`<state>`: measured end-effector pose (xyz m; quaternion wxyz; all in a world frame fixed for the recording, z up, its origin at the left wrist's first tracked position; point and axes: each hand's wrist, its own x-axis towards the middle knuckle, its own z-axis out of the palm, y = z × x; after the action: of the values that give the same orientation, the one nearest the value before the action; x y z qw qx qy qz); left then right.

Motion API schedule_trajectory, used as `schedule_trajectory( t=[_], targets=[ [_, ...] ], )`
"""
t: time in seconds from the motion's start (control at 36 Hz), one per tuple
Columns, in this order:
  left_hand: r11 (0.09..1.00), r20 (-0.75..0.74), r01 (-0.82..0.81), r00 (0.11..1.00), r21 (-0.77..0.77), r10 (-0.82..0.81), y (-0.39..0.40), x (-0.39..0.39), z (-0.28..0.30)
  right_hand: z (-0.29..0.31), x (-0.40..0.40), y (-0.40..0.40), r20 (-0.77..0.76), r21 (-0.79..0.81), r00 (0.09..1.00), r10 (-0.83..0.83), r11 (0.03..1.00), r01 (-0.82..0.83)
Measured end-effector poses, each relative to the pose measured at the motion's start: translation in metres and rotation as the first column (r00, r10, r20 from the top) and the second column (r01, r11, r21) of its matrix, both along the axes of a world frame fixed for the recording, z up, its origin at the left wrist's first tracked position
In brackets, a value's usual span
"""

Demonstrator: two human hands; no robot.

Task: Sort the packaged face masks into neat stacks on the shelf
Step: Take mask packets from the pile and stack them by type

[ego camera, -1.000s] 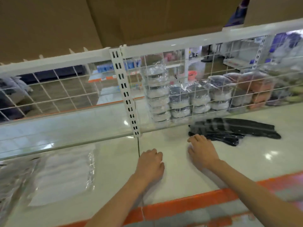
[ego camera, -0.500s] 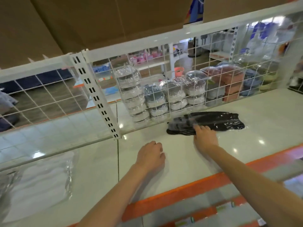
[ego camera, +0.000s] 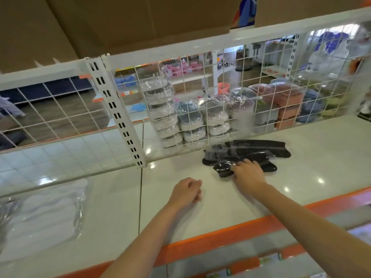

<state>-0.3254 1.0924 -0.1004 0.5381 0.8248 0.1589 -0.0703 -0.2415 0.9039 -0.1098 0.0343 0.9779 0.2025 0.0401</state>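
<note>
A loose pile of black face masks in clear wrappers (ego camera: pixel 253 152) lies on the white shelf (ego camera: pixel 321 157), close to the wire grid at the back. My right hand (ego camera: pixel 248 173) lies flat on the near edge of that pile, fingers spread over the wrappers. My left hand (ego camera: pixel 187 190) rests on the bare shelf to the left of the pile, fingers loosely curled and holding nothing. At the far left lie packs of white face masks in clear plastic (ego camera: pixel 44 215), flat on the shelf.
A white wire grid (ego camera: pixel 220 101) and a slotted upright (ego camera: pixel 118 117) close off the back of the shelf. Behind the grid stand stacked wrapped containers (ego camera: pixel 192 121). Cardboard boxes (ego camera: pixel 140 21) sit overhead. An orange strip (ego camera: pixel 220 237) edges the shelf front.
My right hand has reached forward from the bare shelf onto the black mask pile. The view has swung to the right. My left hand has stayed in place.
</note>
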Motion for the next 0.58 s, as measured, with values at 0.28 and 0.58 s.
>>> schedule_trajectory(
  t=[0.28, 0.58],
  targets=[
    [0.196, -0.252, -0.259, 0.966, -0.946, 0.061, 0.028, -0.018, -0.012, -0.011, -0.031, 0.04, 0.061, 0.674, 0.868, 0.493, 0.622, -0.4],
    [0.476, -0.147, -0.223, 0.97, -0.851, 0.192, 0.019, -0.018, -0.017, 0.013, 0.047, 0.0, -0.282, 0.169, 0.929, -0.237, 0.941, 0.292]
  ],
)
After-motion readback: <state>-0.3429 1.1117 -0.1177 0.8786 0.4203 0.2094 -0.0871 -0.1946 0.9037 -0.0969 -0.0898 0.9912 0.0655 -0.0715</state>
